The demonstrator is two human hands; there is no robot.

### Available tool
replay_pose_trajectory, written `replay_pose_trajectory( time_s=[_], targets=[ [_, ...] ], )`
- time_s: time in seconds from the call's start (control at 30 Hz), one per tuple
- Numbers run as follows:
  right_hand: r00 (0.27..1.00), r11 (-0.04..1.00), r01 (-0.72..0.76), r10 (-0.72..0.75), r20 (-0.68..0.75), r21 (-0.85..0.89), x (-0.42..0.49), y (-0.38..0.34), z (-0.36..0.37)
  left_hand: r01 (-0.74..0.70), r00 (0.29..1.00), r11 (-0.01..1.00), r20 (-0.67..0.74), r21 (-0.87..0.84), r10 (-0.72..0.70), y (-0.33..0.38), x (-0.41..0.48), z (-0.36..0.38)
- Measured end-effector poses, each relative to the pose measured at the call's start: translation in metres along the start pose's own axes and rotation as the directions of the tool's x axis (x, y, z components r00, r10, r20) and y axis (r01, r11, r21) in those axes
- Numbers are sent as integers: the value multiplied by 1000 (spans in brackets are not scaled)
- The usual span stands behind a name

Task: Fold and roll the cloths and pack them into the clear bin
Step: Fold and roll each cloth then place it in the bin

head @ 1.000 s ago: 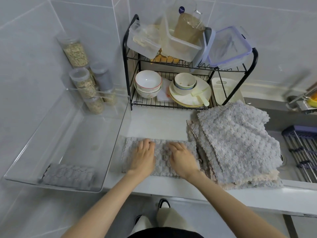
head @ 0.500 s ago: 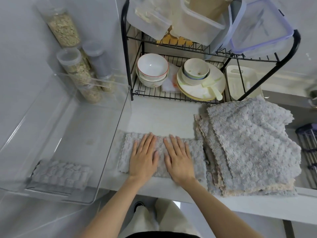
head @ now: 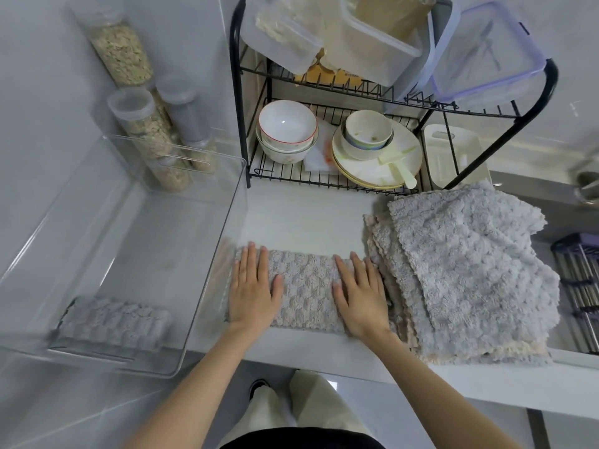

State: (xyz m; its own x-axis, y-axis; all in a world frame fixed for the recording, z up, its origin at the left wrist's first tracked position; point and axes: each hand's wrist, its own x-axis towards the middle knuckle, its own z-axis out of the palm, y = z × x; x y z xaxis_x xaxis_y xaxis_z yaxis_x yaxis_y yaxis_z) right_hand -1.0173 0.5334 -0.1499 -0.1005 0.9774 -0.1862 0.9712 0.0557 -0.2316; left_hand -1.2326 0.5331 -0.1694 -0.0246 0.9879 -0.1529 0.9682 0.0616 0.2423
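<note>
Now both my hands, left (head: 254, 288) and right (head: 359, 294), press flat-fingered on the folded cloth (head: 308, 286) between bin (head: 210, 254) and stack (head: 470, 270), smoothing it for rolling.

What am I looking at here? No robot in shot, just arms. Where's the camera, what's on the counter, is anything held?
No machine: a person works bare-handed. The one camera sits on their head, looking forward and down, so the arms enter from the bottom. The left hand and right hand lie flat, fingers straight, on a folded grey cloth on the white counter. They press it; nothing is gripped. Left of it stands the clear bin, one rolled cloth at its near end. On the right lies a stack of unfolded cloths. Behind are a black dish rack with bowls and plates, and jars of grain by the wall.
</note>
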Motion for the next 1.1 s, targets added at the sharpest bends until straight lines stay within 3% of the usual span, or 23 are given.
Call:
replay_pose_trajectory(
  time_s=[0.1,0.17,0.23,0.33,0.43,0.6,0.8,0.97,1.1],
  targets=[
    [997,997,-11,6,-71,-76,7,-6,-18,-52,998,999,-27,10,52,-1,2,-11],
    [999,977,-39,40,-1,-208,14,-10,-33,-144,984,988,-101,55,149,-3,3,-16],
    [988,954,-81,114,101,-289,23,-15,-45,-230,968,971,-89,69,235,-4,6,-20],
    [954,948,-139,206,219,-288,34,-21,-58,-230,968,971,-88,60,234,-2,6,-29],
    [951,950,-151,215,222,-275,47,-28,-70,-164,981,986,-99,36,167,-1,0,-34],
    [994,976,-40,60,88,-214,80,-50,-85,-26,999,997,28,73,24,4,-19,-44],
    [960,960,272,-275,48,73,112,-86,-82,12,985,982,172,-187,21,9,-35,-40],
    [928,933,328,-348,136,145,97,-89,-75,-31,999,997,24,-73,33,8,-42,-37],
    [898,910,341,-389,206,234,64,-66,-71,-327,922,945,-211,25,325,0,-49,-24]
  ],
)
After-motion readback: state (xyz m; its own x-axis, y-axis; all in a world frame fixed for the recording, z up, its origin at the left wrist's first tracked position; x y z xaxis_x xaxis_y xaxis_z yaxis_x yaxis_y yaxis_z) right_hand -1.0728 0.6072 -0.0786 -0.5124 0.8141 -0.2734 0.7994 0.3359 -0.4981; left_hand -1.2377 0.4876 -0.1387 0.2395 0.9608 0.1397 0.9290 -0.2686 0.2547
